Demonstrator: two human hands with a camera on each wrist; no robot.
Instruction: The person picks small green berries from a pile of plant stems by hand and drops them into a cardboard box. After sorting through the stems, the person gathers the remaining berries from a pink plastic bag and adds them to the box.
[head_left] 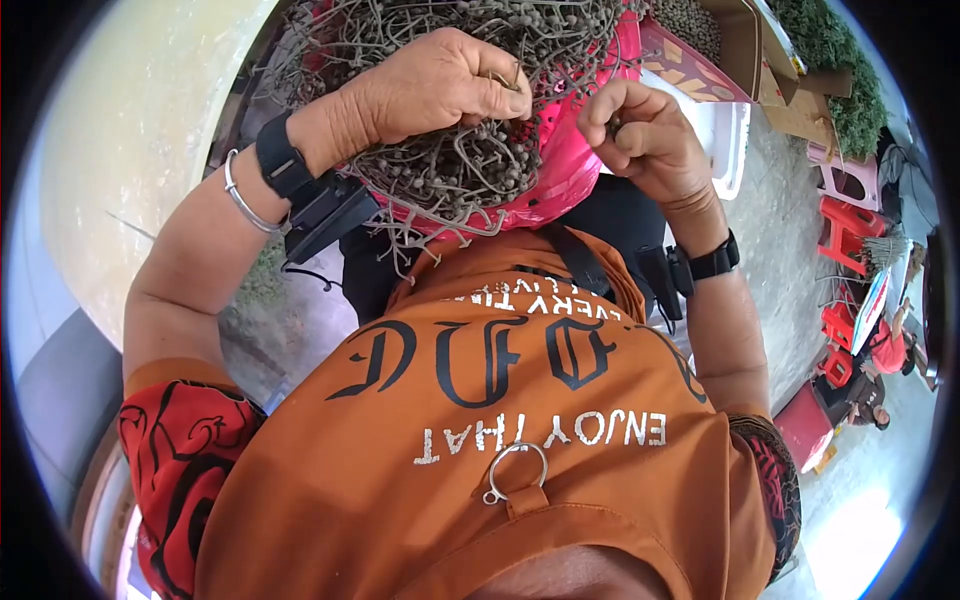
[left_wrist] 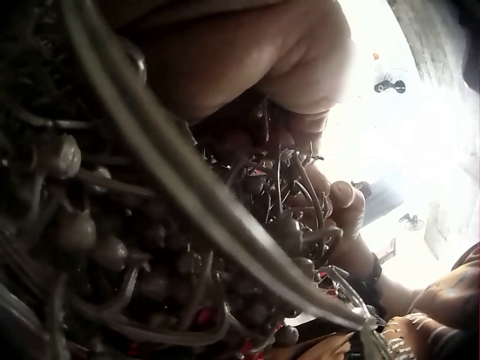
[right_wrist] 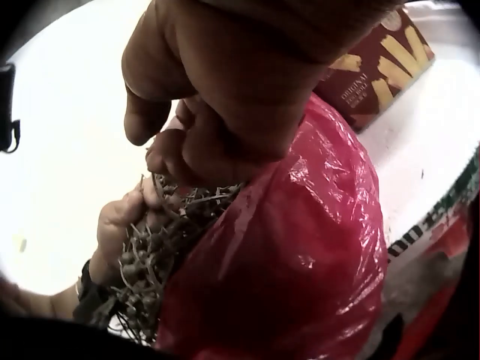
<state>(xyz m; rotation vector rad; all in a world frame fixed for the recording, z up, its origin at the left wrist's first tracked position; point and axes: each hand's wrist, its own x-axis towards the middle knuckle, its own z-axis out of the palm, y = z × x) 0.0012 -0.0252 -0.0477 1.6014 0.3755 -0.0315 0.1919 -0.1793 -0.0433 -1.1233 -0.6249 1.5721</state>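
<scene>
A large heap of dry grey-brown stalks with small round pods (head_left: 450, 165) fills a pink plastic bag (head_left: 570, 185) in front of the person's body. Over the heap, the left hand (head_left: 440, 90) pinches a thin dried stalk (head_left: 505, 80) between thumb and forefinger. The right hand (head_left: 650, 130) is at the bag's right side, fingers curled in toward the thumb. Between its fingertips shows a small dark round piece (head_left: 613, 128), probably a pod. In the left wrist view, stalks with pods (left_wrist: 79, 229) crowd close under the left hand (left_wrist: 247, 60).
Behind the bag stands a dark red egg roll box (right_wrist: 382, 64) in a white tub (right_wrist: 435, 112). A cardboard box (head_left: 735, 40) holds more pods. Green plant bundles (head_left: 830, 70) lie at the far right, with red stools (head_left: 845, 235) and another person (head_left: 885, 350) beyond.
</scene>
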